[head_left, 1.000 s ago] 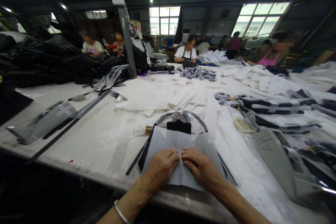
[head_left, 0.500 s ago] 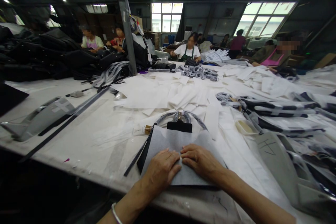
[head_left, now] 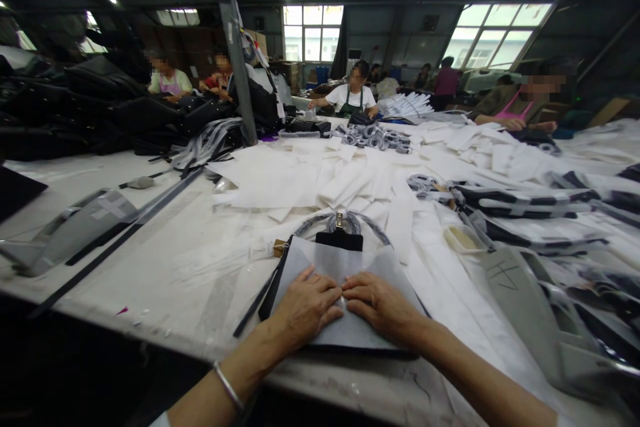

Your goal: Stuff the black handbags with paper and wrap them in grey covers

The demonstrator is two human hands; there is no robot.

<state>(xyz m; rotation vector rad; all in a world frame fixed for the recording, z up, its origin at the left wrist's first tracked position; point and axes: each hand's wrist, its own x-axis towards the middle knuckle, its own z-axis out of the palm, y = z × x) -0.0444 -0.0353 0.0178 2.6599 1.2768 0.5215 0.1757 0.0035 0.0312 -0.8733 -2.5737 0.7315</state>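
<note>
A black handbag (head_left: pixel 340 241) lies on the table in front of me, its top pointing away, with a metal clasp (head_left: pixel 339 220) on the tab. Its wrapped handle (head_left: pixel 377 225) arches behind the tab. Over the bag's body is a sheet of thin white paper (head_left: pixel 357 337). My left hand (head_left: pixel 306 303) rests on the paper with its fingers laid out. From the other side, my right hand (head_left: pixel 379 302) also lies on it, fingers stretched toward the left. The fingertips meet near the middle of the sheet. A small brown tag (head_left: pixel 279 248) sits at the bag's left edge.
Loose white paper sheets (head_left: pixel 280 177) spread behind the bag. Grey curved forms stand at left (head_left: pixel 95 227) and right (head_left: pixel 530 320). A shallow plastic dish (head_left: pixel 461 239) sits to the right. A metal post (head_left: pixel 241 67) rises beyond, and several people work across the table.
My left hand has shifted slightly up the paper, its fingers spreading flatter beside the right hand. The right hand stays nearly in place. The view has turned slightly.
</note>
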